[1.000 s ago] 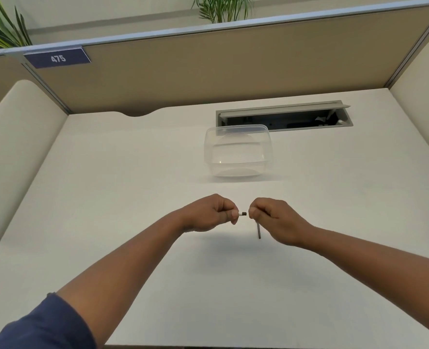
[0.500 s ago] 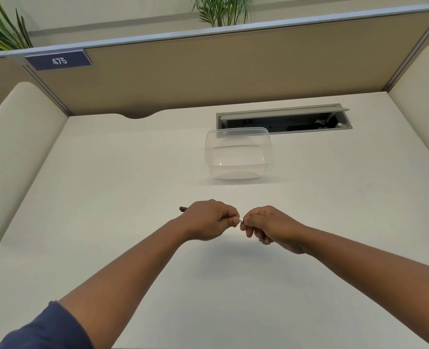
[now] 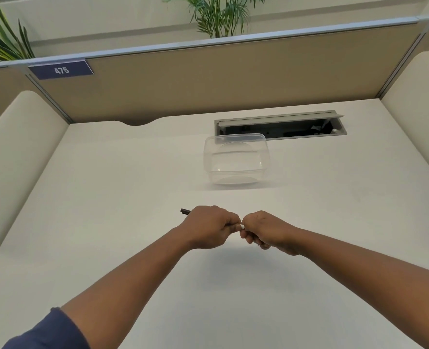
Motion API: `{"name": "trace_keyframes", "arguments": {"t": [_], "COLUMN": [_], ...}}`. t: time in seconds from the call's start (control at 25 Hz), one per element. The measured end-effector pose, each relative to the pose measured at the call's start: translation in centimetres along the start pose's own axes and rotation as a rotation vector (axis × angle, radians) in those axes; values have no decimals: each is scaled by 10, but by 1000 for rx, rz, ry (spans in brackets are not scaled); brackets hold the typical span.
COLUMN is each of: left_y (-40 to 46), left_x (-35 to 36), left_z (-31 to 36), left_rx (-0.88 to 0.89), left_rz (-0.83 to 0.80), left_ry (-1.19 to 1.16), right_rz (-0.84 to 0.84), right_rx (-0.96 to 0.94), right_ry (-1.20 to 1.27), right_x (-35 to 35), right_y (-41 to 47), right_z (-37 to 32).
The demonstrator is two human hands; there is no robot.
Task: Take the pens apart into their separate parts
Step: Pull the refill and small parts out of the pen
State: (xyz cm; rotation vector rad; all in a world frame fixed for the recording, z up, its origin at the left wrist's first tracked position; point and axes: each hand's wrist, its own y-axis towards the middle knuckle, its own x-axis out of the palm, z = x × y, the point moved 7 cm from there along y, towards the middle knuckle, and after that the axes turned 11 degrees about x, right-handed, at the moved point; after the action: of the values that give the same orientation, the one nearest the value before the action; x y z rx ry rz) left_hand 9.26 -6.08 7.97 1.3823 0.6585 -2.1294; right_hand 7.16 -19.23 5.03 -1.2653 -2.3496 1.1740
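Note:
Both hands meet above the middle of the white desk (image 3: 107,222). My left hand (image 3: 209,226) is closed around a dark pen (image 3: 185,211), whose end sticks out past the back of the fist to the left. My right hand (image 3: 266,230) pinches the pen's other end, where a small white part (image 3: 242,226) shows between the two fists. Most of the pen is hidden inside the hands. Whether my right hand also holds a second piece cannot be seen.
A clear plastic container (image 3: 236,158) with nothing visible inside stands on the desk beyond the hands. Behind it is an open cable slot (image 3: 278,125) in the desk. Tan partition walls (image 3: 208,76) enclose the back and sides.
The hands have come together on the pen. The thin grey piece that hung from my right hand a second ago is out of sight. The pen's dark end now shows left of my left fist.

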Motion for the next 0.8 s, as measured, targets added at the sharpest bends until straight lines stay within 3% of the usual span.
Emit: {"name": "trace_keyframes", "arguments": {"t": [0.48, 0.72, 0.8], "left_y": [-2, -8, -11], "left_x": [2, 14, 17], "left_z": [6, 4, 3], "left_rx": [-103, -230, -249], "left_rz": [-31, -90, -80], "left_ry": [-7, -354, -398], "right_rz": [450, 608, 629], "right_rx": [-321, -568, -621], "right_ry": [-566, -863, -859], "right_x": [4, 11, 10], "right_y": [-3, -19, -25], "right_z": [-17, -23, -22]}}
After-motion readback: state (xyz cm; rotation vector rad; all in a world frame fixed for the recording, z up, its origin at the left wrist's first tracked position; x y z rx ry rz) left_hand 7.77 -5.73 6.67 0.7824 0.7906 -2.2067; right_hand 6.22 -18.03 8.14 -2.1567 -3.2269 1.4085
